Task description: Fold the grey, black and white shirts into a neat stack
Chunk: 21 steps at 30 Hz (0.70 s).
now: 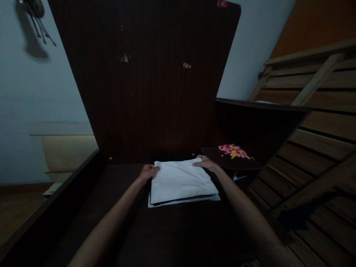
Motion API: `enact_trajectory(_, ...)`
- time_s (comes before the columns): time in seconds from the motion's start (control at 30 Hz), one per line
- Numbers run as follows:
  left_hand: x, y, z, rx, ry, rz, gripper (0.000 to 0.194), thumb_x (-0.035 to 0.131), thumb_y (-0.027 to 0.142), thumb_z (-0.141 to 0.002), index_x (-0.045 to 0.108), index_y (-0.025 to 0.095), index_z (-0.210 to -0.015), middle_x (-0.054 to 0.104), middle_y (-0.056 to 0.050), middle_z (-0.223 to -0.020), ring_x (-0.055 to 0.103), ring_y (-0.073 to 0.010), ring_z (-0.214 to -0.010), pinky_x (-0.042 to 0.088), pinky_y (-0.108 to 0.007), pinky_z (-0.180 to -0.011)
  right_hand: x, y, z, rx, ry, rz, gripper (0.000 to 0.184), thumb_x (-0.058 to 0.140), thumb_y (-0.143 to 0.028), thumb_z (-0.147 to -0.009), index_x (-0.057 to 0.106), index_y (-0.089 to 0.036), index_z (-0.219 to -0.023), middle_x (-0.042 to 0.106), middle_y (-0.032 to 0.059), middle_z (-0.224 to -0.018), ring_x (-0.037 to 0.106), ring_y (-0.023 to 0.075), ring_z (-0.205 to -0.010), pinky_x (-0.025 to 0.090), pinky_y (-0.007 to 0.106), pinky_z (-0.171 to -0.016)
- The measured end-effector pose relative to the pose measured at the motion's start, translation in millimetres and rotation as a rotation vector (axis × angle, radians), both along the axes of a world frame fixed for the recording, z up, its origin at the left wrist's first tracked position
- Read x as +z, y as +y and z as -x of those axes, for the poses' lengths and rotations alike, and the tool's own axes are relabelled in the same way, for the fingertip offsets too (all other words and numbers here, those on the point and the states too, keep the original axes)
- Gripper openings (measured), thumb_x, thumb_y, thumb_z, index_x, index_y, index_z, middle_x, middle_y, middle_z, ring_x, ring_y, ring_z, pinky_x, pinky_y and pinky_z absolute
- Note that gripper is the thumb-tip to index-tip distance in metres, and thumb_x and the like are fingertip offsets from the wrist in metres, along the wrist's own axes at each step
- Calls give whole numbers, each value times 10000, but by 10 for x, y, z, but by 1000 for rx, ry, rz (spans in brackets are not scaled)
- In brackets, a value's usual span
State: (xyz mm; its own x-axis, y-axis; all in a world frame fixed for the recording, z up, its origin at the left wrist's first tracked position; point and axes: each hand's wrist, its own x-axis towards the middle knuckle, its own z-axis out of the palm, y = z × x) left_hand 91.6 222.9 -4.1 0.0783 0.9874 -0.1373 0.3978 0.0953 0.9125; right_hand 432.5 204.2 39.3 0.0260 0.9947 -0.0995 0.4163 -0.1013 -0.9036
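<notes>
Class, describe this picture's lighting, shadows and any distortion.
Head view: dim overall, the dark tabletop losing detail toward the bottom edge while the white cloth stands out pale; same head view: a soft shadow on the wall at upper left; head view again: the wooden slats slant steeply, perhaps from wide-angle distortion.

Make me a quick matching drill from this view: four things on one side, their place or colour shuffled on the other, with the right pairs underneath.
Things:
1. Left hand
2. Cloth
3. Small pieces
4. Right hand

Place or colour:
A. pink and yellow, heaped on the shelf
B. gripping near the far right corner
C. white, between two hands
D. gripping near the far left corner

Pairs: 1-D, 2-C, 3-A, 4-B
</notes>
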Motion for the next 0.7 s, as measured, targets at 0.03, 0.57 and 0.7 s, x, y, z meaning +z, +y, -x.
enact_trajectory(0.03, 18, -2, -5, 7, -9, -11, 257, 687, 390, -693, 542, 178, -685, 599, -7, -660, 585, -154, -667, 405, -230, -569, 0, -20, -4, 2, 72, 40, 329, 847, -230, -489, 662, -168, -754, 714, 8, -722, 655, 166, -704, 506, 240, -626)
enact_trajectory(0.57, 157, -343, -43, 84, -446, 63, 694, 732, 266, -760, 354, 243, -1341, 701, -54, -951, 686, -183, -858, 546, -285, -727, -79, -284, -121, 82, 303, 334, 249, 833, -198, -599, 719, -142, -813, 760, 96, -882, 711, 203, -826, 568, 304, -822)
enact_trajectory(0.7, 111, -487, 36, -89, -553, 124, 677, 776, 244, -704, 469, 228, -1307, 711, -83, -1041, 688, -216, -955, 550, -323, -814, -72, -323, -161, 96, 272, 325, 251, 838, -201, -590, 729, -135, -805, 760, 101, -897, 711, 210, -839, 562, 294, -828)
